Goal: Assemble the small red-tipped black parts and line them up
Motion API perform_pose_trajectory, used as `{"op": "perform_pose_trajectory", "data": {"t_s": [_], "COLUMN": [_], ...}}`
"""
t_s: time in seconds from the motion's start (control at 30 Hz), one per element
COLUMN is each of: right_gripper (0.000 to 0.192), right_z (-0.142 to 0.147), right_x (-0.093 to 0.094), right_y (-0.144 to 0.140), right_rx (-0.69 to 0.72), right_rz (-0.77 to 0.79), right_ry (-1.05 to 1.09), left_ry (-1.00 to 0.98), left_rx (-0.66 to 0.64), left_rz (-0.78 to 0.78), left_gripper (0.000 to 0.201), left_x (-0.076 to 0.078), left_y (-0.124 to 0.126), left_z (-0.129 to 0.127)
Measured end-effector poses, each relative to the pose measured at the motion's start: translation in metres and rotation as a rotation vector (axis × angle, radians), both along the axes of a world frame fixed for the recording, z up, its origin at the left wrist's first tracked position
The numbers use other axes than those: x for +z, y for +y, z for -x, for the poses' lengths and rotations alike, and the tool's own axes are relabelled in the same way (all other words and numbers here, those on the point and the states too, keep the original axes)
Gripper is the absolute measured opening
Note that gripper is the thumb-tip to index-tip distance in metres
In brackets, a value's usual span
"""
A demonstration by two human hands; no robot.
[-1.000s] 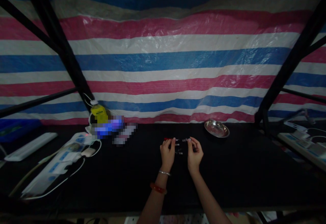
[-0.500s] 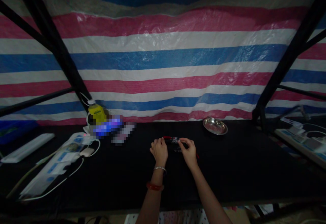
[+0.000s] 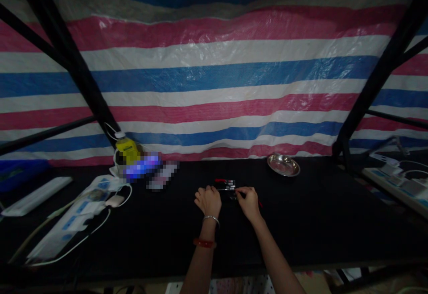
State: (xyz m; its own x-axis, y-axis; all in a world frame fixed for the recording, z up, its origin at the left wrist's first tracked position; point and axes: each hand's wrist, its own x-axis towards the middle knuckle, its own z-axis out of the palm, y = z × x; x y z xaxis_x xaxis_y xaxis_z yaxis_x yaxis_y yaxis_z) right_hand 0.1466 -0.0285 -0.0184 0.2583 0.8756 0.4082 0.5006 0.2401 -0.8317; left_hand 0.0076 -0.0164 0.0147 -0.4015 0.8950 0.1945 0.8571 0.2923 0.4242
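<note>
Black bench (image 3: 301, 222), striped tarp (image 3: 214, 80) behind | left hand (image 3: 208, 199) curling shut beside small red-wired parts (image 3: 226, 183) | right hand (image 3: 248, 201) pinching thin pin (image 3: 230, 190) | joining unfinished

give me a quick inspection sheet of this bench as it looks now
surface: black table top, dim light
job's things: small red and metal parts lying just beyond the hands
clutter: metal dish, yellow bottle, blurred items beside it
grippers: left hand curled on the table; right hand pinching a small part, too dark to name
cables: white power strip with leads, left
surroundings: striped tarp, black frame poles
</note>
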Motion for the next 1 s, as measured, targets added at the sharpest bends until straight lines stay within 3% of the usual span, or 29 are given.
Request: {"op": "perform_pose_trajectory", "data": {"t_s": [0.33, 0.7, 0.8, 0.87, 1.0], "right_gripper": [0.018, 0.014, 0.018, 0.021, 0.023], "right_z": [-0.007, -0.009, -0.01, -0.01, -0.009], "right_x": [0.004, 0.0, 0.006, 0.011, 0.017], "right_y": [-0.001, -0.001, -0.002, -0.001, 0.0], "right_rx": [-0.066, -0.114, -0.157, -0.184, -0.091], "right_rz": [0.151, 0.066, -0.024, -0.085, -0.118], "right_ry": [-0.146, -0.132, -0.024, 0.084, 0.332], "left_ry": [0.05, 0.03, -0.049, -0.114, -0.194], "left_rx": [0.01, 0.03, 0.032, -0.072, -0.544], "left_rz": [0.092, 0.038, -0.073, -0.23, -0.491], "left_gripper": [0.033, 0.021, 0.022, 0.023, 0.019], "left_x": [0.007, 0.005, 0.007, 0.01, 0.013], "left_y": [-0.003, -0.002, -0.003, -0.005, -0.014], "left_z": [-0.002, -0.003, -0.002, -0.004, -0.016]}}
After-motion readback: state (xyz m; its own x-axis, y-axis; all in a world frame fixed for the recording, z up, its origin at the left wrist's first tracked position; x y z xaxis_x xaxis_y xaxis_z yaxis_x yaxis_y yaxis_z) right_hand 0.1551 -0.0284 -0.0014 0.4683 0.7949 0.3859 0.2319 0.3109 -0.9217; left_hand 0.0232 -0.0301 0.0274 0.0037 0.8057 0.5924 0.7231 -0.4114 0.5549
